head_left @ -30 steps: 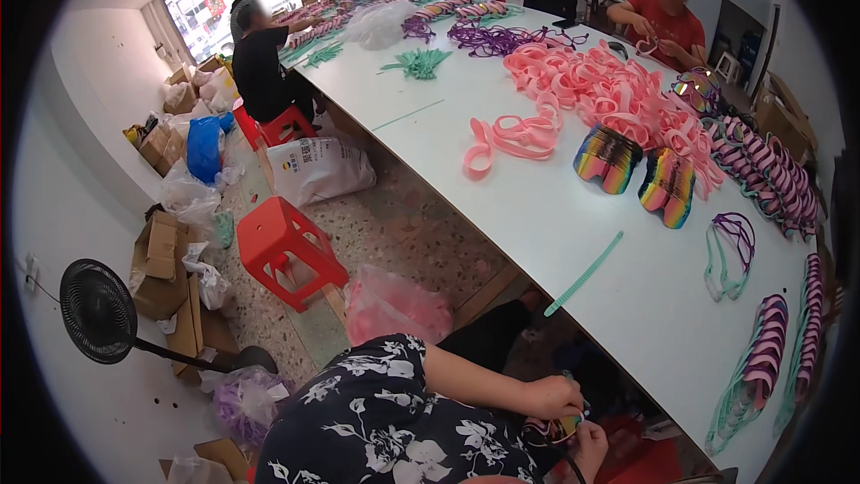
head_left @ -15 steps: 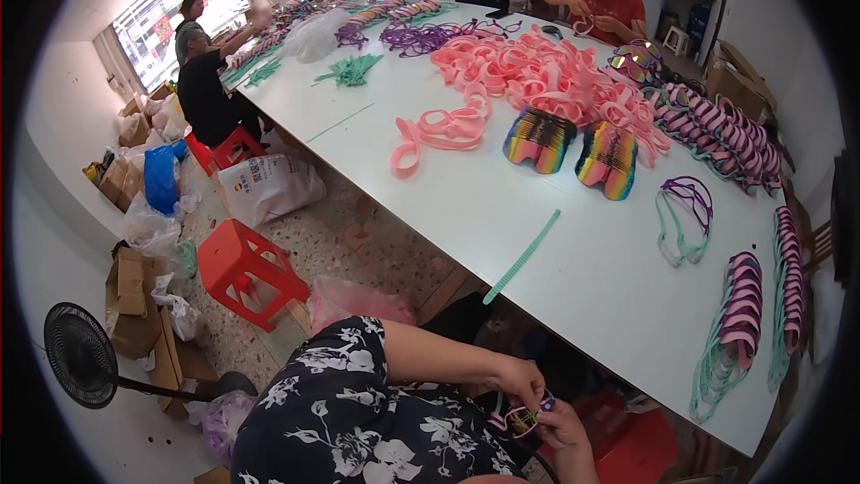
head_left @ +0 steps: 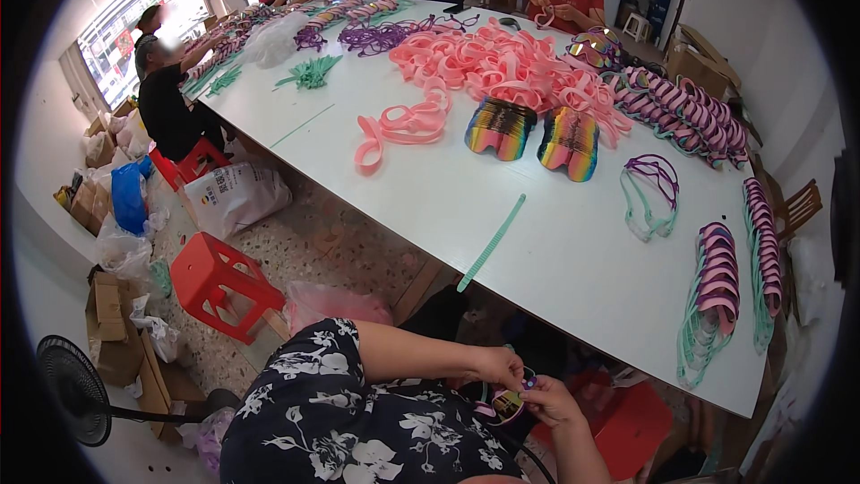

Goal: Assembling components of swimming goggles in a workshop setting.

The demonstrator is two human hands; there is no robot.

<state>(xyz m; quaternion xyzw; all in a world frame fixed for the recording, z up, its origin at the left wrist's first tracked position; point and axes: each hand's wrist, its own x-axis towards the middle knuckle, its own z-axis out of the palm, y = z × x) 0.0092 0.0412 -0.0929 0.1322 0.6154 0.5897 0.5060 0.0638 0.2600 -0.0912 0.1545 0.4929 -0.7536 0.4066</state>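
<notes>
Low over my lap, my left hand and my right hand are close together, both pinched at one end of a pair of swim goggles. The goggles have a pinkish frame and a shiny mirrored lens; the rest is partly hidden by my fingers and clothes. A small green bit shows between my fingertips, too small to name. On the table beyond lies a green ribbed strap, near the edge. Further right rests a pair of goggles with green and purple straps.
Pink rubber frames lie heaped mid-table, behind two stacks of rainbow lenses. Rows of nested goggles line the right side. Red stools and a black fan stand on the left. Several people sit around the far table.
The whole view has shifted, so the table's contents appear further left. My hands stay together on the goggles, with the fingertips slightly closer to each other.
</notes>
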